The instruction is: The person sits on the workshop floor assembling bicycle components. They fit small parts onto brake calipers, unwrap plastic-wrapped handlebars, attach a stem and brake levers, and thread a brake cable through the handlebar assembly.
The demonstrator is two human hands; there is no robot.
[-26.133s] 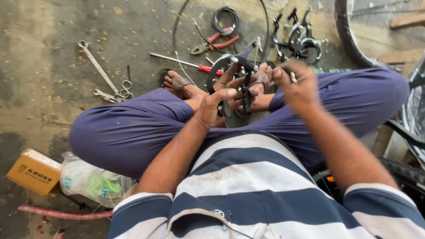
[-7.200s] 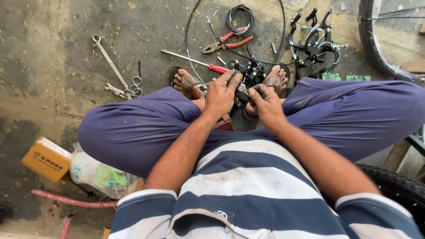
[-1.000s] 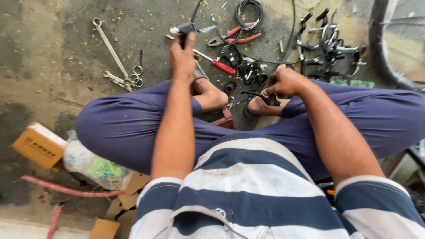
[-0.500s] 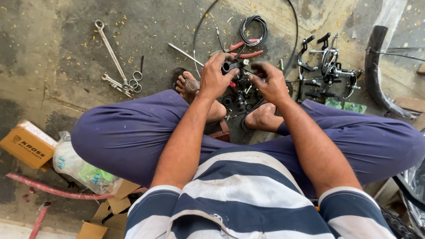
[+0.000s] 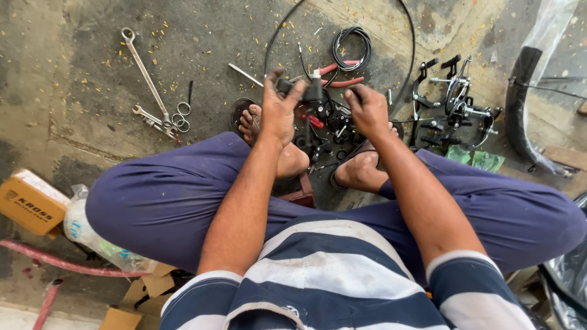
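A person sits cross-legged on a concrete floor (image 5: pixel 73 91), seen from above. At the lower left lies a small orange cardboard box (image 5: pixel 30 201), closed, its contents hidden. Beside it is a clear plastic bag (image 5: pixel 101 241) with something greenish inside, too unclear to name. A red hose (image 5: pixel 58 260) runs under the bag.

Further up the floor lie a long wrench (image 5: pixel 145 73), a smaller spanner (image 5: pixel 150 117) and metal rings (image 5: pixel 182 116). Red-handled pliers (image 5: pixel 339 73) and a coil of black cable (image 5: pixel 351 47) sit just beyond the hands. A heap of black bicycle brake arms (image 5: pixel 455 104) lies to the right, with a tyre (image 5: pixel 529 110) past it.

The left hand (image 5: pixel 280 113) pinches a small black brake part (image 5: pixel 309 91), held above the bare feet. The right hand (image 5: pixel 367 110) is curled shut; what its grip holds is hidden. More small black parts (image 5: pixel 333 131) are strewn between the feet.
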